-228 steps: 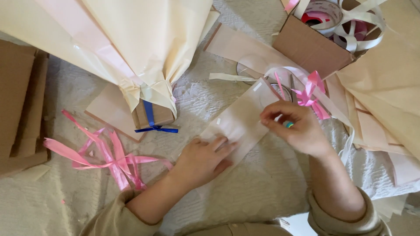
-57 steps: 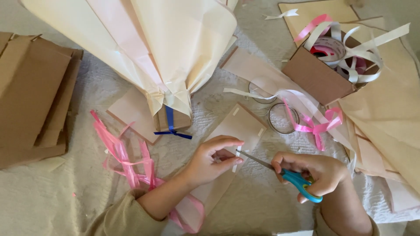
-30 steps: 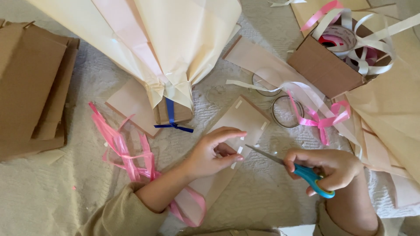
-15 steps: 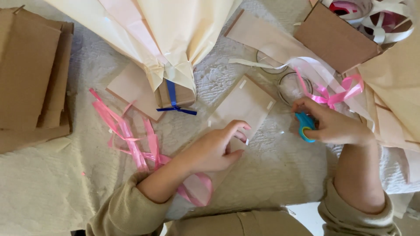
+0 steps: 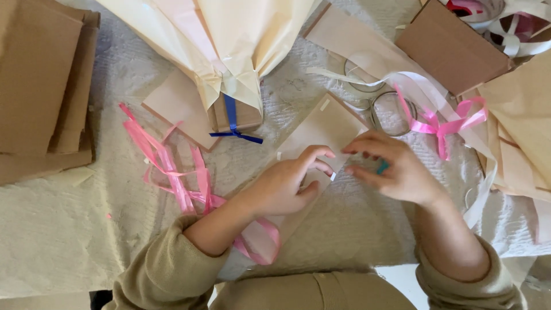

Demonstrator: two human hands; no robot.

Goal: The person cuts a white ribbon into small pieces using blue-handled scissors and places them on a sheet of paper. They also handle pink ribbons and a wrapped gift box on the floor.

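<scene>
Head view, only one. Person leans over a pale textured cloth (image 5: 69, 241), both sleeves olive.

Left hand (image 5: 284, 186): fingers curled narrow, thumb and forefinger pinching the near edge of a clear flat bag (image 5: 321, 132) with a tan card inside. Bag lies at an angle mid-scene, far end pointing to the upper right. Palm rests on its lower part.

Right hand (image 5: 396, 169): fingers bent and spread a little, tips just touching the bag's right edge. Something teal (image 5: 381, 167) shows under the fingers; cannot tell whether the hand grips it.

Left of the hands: loose pink ribbon strips (image 5: 172, 166), trailing under the left forearm. Far of the bag: cream paper bouquet wrap (image 5: 229, 40) gathered over a small brown box tied with blue ribbon (image 5: 232, 123). Far left: stack of brown cardboard (image 5: 40, 86). Right of the bag: pink bow (image 5: 445, 123) on a pale ribbon, next to a wire ring (image 5: 390, 112). Far right: open cardboard box (image 5: 447, 49) with ribbon rolls.
</scene>
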